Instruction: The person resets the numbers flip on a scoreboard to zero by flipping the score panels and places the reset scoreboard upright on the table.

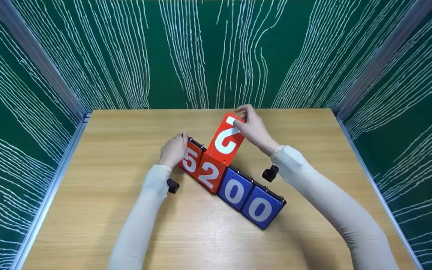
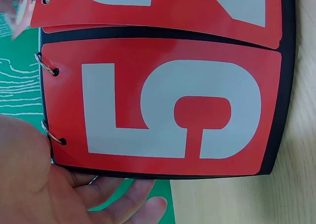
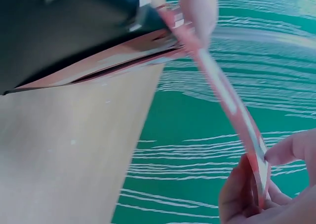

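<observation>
A flip scoreboard (image 1: 234,187) stands slantwise on the table, with red cards reading 5 and 2 and blue cards reading 0 and 0. My left hand (image 1: 173,151) grips its left end. In the left wrist view, the fingers (image 2: 143,202) reach behind the board beside the red 5 card (image 2: 133,142). My right hand (image 1: 255,131) pinches the free end of a red card (image 1: 225,138), lifted up on its rings with an upside-down white 2 showing. The right wrist view catches this card (image 3: 229,103) edge-on and bent, between thumb and fingers.
The wooden table (image 1: 122,210) reaches back to a green wall (image 1: 208,56) with white wavy lines. Similar side panels with metal rails (image 1: 43,56) flank it. A small black camera (image 1: 270,173) hangs at the right wrist, another (image 1: 173,186) at the left.
</observation>
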A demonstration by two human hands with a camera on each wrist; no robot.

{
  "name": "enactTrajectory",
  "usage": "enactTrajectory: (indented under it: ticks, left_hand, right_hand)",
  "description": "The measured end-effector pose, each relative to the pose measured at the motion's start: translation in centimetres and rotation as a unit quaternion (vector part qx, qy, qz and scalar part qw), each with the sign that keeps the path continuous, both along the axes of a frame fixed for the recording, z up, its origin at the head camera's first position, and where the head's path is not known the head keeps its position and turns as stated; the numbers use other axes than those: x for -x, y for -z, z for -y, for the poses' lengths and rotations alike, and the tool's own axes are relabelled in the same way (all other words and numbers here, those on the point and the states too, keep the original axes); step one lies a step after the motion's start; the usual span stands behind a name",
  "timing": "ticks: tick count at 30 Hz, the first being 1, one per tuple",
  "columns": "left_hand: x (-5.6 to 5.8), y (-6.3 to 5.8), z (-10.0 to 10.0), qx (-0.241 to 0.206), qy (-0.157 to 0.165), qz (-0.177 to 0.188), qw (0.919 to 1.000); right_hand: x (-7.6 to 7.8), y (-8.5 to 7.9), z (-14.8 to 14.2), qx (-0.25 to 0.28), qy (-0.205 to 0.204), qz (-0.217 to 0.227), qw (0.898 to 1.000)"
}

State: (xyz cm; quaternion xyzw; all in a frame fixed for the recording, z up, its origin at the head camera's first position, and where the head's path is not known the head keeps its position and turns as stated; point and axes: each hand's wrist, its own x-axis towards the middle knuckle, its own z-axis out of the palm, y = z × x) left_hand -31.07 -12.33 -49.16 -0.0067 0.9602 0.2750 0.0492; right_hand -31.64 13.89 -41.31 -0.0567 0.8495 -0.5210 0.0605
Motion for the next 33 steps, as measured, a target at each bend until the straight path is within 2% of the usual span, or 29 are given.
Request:
enactTrajectory:
  ticks: [6,9,12,17,21,25,33]
  left_hand:
    - [0.0,0.0,0.1,-0.003,-0.001,0.009,1.0000]
    - [0.0,0.0,0.2,-0.007,0.000,0.013,0.9999]
    - [0.1,0.2,0.2,-0.005,-0.002,0.009,0.9999]
    - [0.2,0.3,0.2,-0.002,-0.005,0.008,1.0000]
    - [0.3,0.2,0.2,-0.005,-0.006,0.015,0.9999]
    - [0.4,0.3,0.2,-0.008,-0.008,0.020,0.9997]
    - [0.2,0.2,0.1,-0.009,-0.004,0.013,0.9999]
  right_hand:
    - [-1.7,-1.7,0.4,-0.005,-0.016,-0.029,0.999]
    - [-2.6,-2.0,0.7,-0.005,-0.028,-0.034,0.999]
    - [-3.5,-2.3,1.2,-0.021,-0.043,-0.059,0.997]
    - [-5.3,-2.8,2.2,-0.052,-0.079,-0.106,0.990]
    - [-6.8,-3.1,3.0,-0.068,-0.123,-0.130,0.981]
    - [-8.0,-3.0,3.5,-0.085,-0.157,-0.138,0.974]
    - [-9.6,-2.3,4.0,-0.101,-0.197,-0.123,0.967]
